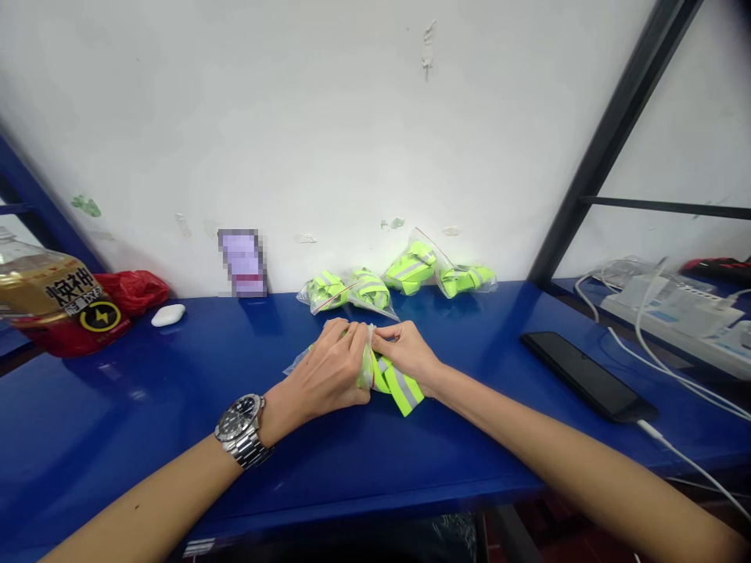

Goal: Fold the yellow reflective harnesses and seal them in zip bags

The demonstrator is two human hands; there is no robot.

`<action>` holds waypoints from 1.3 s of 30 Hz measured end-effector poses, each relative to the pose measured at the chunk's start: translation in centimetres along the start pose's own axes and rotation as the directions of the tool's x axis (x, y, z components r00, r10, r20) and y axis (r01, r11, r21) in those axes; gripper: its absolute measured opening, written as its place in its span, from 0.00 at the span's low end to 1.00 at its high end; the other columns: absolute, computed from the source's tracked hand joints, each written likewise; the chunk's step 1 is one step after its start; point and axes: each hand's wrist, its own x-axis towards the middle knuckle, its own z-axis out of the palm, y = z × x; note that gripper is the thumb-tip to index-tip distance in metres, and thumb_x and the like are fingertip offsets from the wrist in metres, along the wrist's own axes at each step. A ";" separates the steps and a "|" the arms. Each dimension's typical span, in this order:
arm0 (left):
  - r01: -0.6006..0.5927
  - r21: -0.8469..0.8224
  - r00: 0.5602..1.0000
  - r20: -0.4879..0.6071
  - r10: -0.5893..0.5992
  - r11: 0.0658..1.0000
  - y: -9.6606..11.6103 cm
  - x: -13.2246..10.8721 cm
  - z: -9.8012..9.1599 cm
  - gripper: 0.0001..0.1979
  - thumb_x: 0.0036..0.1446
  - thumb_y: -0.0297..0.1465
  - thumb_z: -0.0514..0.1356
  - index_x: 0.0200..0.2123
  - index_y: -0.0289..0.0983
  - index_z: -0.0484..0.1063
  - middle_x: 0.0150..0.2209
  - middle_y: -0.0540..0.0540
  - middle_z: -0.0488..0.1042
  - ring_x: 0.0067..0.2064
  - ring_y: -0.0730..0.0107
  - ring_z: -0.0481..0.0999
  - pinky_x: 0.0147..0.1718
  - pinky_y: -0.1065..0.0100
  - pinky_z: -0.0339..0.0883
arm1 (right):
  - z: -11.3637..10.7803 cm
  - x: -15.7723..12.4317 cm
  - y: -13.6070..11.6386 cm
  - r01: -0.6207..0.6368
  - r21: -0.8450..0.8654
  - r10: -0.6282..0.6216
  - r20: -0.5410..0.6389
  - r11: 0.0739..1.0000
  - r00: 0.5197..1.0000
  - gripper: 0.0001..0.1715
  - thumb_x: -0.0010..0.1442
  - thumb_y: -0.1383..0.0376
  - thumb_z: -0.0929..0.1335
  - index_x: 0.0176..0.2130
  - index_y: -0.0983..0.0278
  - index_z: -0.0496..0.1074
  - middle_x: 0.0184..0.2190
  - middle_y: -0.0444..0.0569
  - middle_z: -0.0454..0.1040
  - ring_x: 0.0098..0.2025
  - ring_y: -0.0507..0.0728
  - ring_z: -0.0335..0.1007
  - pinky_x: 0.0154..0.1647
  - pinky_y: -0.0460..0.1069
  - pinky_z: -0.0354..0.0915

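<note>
My left hand point(332, 366), with a watch on the wrist, is closed around a clear zip bag point(366, 363) near the middle of the blue table. Fingers of my right hand point(409, 349) grip a neon-yellow reflective strap point(404, 385) at the bag's mouth. Part of the strap, with its grey stripe, hangs out of the bag to the right. The bag's far end pokes out left of my left hand; most of it is hidden under the fingers. Just behind my hands lie several bagged reflective straps point(411, 268) along the wall.
On the blue table point(282, 485), a large drink bottle point(70, 301), red plastic bag point(138, 291) and white earphone case point(168, 315) stand left. A blurred phone point(243, 263) leans on the wall. Right are a black phone point(590, 375) on a cable and a power strip point(692, 313).
</note>
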 end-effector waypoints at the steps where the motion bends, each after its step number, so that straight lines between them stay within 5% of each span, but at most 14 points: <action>1: -0.002 -0.008 1.000 -0.002 0.002 1.000 -0.1 0.0 0.1 0.17 0.42 0.28 0.56 0.40 0.32 0.64 0.37 0.39 0.69 0.43 0.52 0.67 0.44 0.54 0.66 | 0.1 0.1 0.2 0.027 -0.072 -0.031 -0.043 0.997 0.999 0.24 0.43 0.49 0.75 0.28 0.68 0.79 0.20 0.42 0.72 0.25 0.53 0.65 0.26 0.46 0.59; 5: -0.032 -0.040 0.999 -0.043 0.030 0.999 -0.8 -0.1 0.3 0.27 0.42 0.29 0.57 0.49 0.29 0.62 0.43 0.36 0.70 0.48 0.47 0.68 0.48 0.53 0.65 | 0.2 0.4 0.4 0.046 -0.287 -0.084 -0.123 0.957 0.989 0.24 0.50 0.49 0.70 0.22 0.67 0.77 0.16 0.41 0.65 0.22 0.51 0.59 0.22 0.45 0.51; 8: -0.069 -0.072 0.997 -0.034 0.067 0.995 -1.3 0.0 0.2 0.34 0.45 0.32 0.59 0.56 0.28 0.57 0.50 0.33 0.68 0.52 0.46 0.67 0.51 0.52 0.63 | -0.8 0.4 -0.2 0.018 -0.253 -0.022 -0.012 0.967 1.000 0.25 0.53 0.49 0.69 0.21 0.68 0.75 0.16 0.42 0.66 0.20 0.49 0.56 0.20 0.45 0.50; 12: 0.008 -0.143 1.000 0.001 -0.008 0.990 -2.3 0.0 0.1 0.36 0.47 0.36 0.61 0.58 0.31 0.55 0.52 0.33 0.68 0.52 0.46 0.69 0.51 0.51 0.65 | -3.3 0.3 -1.7 -0.009 -0.153 0.048 0.255 0.988 0.966 0.24 0.52 0.53 0.71 0.43 0.67 0.78 0.33 0.49 0.77 0.28 0.52 0.67 0.28 0.47 0.62; 15: 0.122 -0.187 0.992 -0.006 -0.125 0.975 -3.0 -0.3 0.6 0.38 0.46 0.40 0.62 0.58 0.30 0.54 0.52 0.31 0.68 0.54 0.44 0.69 0.51 0.49 0.65 | -4.8 0.1 -2.6 0.202 -0.399 -0.090 0.282 0.894 0.955 0.38 0.51 0.54 0.73 0.58 0.63 0.68 0.48 0.53 0.75 0.34 0.55 0.70 0.34 0.49 0.65; 18: 0.172 -0.190 0.984 -0.015 -0.178 0.966 -3.5 -0.5 0.9 0.43 0.44 0.41 0.64 0.60 0.30 0.53 0.55 0.30 0.65 0.57 0.43 0.66 0.54 0.48 0.63 | -5.1 -0.2 -2.7 0.326 -0.585 -0.174 0.300 0.743 0.938 0.44 0.49 0.50 0.74 0.61 0.61 0.65 0.52 0.54 0.73 0.37 0.57 0.70 0.34 0.49 0.64; 23: 0.219 -0.178 0.976 0.022 -0.218 0.959 -3.4 -0.5 0.5 0.40 0.41 0.40 0.65 0.56 0.31 0.57 0.53 0.32 0.66 0.52 0.45 0.70 0.49 0.51 0.67 | -4.0 -0.2 -1.3 0.395 -0.579 -0.181 0.393 0.713 0.902 0.25 0.59 0.49 0.67 0.46 0.65 0.77 0.28 0.45 0.75 0.26 0.53 0.65 0.27 0.46 0.57; 29: 0.172 -0.172 0.982 0.114 -0.154 0.970 -2.0 -0.4 -0.2 0.36 0.42 0.33 0.62 0.55 0.32 0.55 0.49 0.33 0.69 0.49 0.47 0.72 0.43 0.55 0.70 | -2.5 0.1 0.3 0.398 -0.567 -0.315 0.243 0.722 0.918 0.14 0.49 0.64 0.74 0.37 0.68 0.77 0.31 0.45 0.76 0.32 0.54 0.67 0.31 0.46 0.57; 32: 0.132 -0.166 0.989 0.092 -0.118 0.977 -1.5 -0.4 -0.4 0.36 0.40 0.33 0.62 0.54 0.32 0.55 0.47 0.34 0.69 0.48 0.48 0.72 0.42 0.55 0.70 | -1.5 -0.5 0.3 0.376 -0.588 -0.351 0.162 0.716 0.922 0.07 0.45 0.69 0.74 0.28 0.68 0.73 0.23 0.41 0.71 0.26 0.50 0.61 0.26 0.45 0.52; 39: 0.024 -0.160 0.999 0.025 -0.020 0.987 -0.7 -0.3 -0.5 0.26 0.41 0.28 0.58 0.47 0.34 0.58 0.43 0.37 0.69 0.45 0.51 0.71 0.41 0.56 0.68 | 0.1 -1.6 0.4 0.445 -0.639 -0.478 0.135 0.628 0.868 0.12 0.37 0.77 0.64 0.19 0.63 0.57 0.16 0.36 0.57 0.20 0.46 0.45 0.21 0.45 0.43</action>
